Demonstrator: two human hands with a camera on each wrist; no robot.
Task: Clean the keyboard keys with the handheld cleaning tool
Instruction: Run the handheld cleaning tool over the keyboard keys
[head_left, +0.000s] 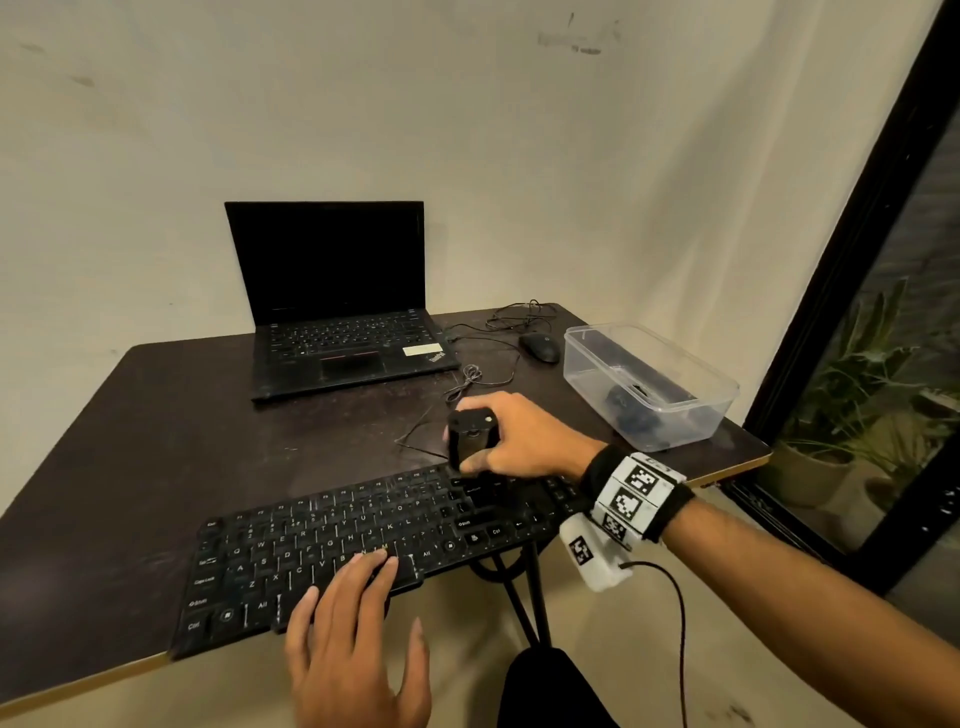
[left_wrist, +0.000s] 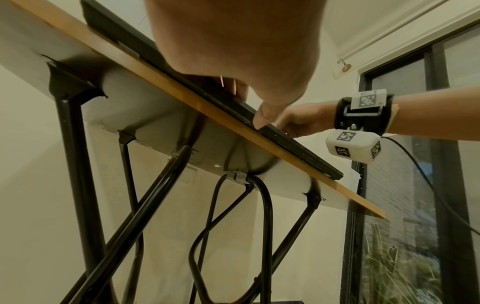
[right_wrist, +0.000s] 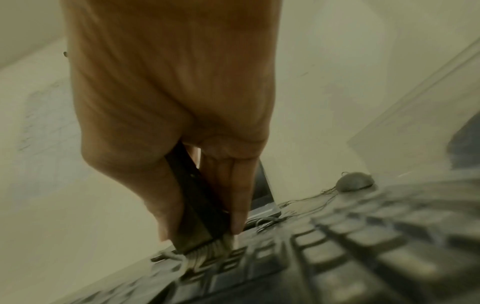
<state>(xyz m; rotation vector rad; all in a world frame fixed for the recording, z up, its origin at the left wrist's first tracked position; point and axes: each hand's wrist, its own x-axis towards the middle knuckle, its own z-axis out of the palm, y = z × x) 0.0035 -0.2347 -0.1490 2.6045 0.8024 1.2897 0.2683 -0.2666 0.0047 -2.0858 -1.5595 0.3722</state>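
- Black plastic fills the head view: the keyboard (head_left: 363, 551) lies slanted at the near edge of the dark bench (head_left: 156, 441), its near corner overhanging. The right hand (head_left: 514, 436) wraps its fingers around a black brush (head_left: 471, 435), set upright at the keyboard's far right rows. The left hand (head_left: 353, 644) lies flat, fingers straight and fairly wide, tips pressing the bottom row. Behind stand an open laptop (head_left: 337, 306) (screen dark), a mouse (head_left: 540, 347) with a tangled cord, and a clear box (head_left: 649, 384).
- Left wrist view, from below the bench (left_wrist: 233, 115): the left hand (left_wrist: 233, 41) reaches over the keyboard (left_wrist: 298, 144) edge, thumb tip touching that edge; the right hand (left_wrist: 301, 121) shows beyond.
- Right wrist view (blurred): the right hand (right_wrist: 176, 102) pinches the brush (right_wrist: 197, 205) between thumb and fingers (right_wrist: 236, 195), pale bristles splayed on the keyboard (right_wrist: 337, 257); the mouse (right_wrist: 354, 182) sits beyond.
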